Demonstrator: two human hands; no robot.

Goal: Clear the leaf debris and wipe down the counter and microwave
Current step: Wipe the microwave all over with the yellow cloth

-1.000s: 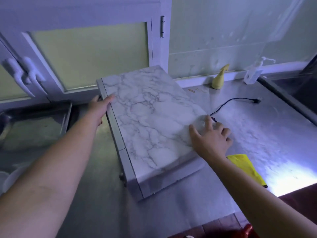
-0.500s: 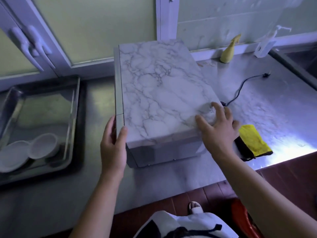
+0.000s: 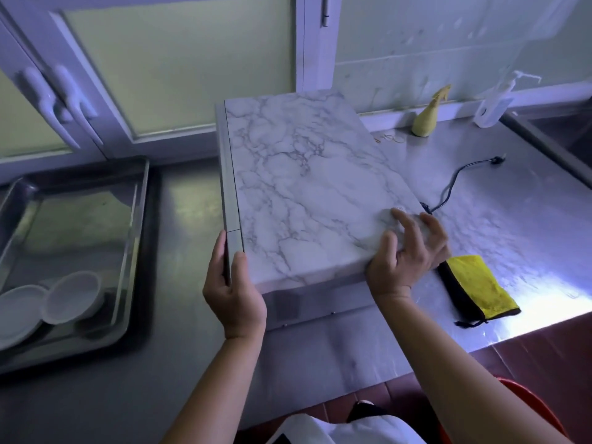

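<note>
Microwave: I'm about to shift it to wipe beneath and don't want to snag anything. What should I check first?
1. Left hand grip on the microwave, near left corner: ok, thumb on top, fingers round the edge.
2. Right hand grip on the near right corner: ok, fingers curl over the edge.
3. Cord unplugged: ok, its plug lies loose on the counter.
4. Cloth out of the way: not ok, it lies close by the near right corner.
5. Tray clear: ok, a gap separates it from the microwave's left side.
6. Underside clean: cannot tell, hidden.
</note>
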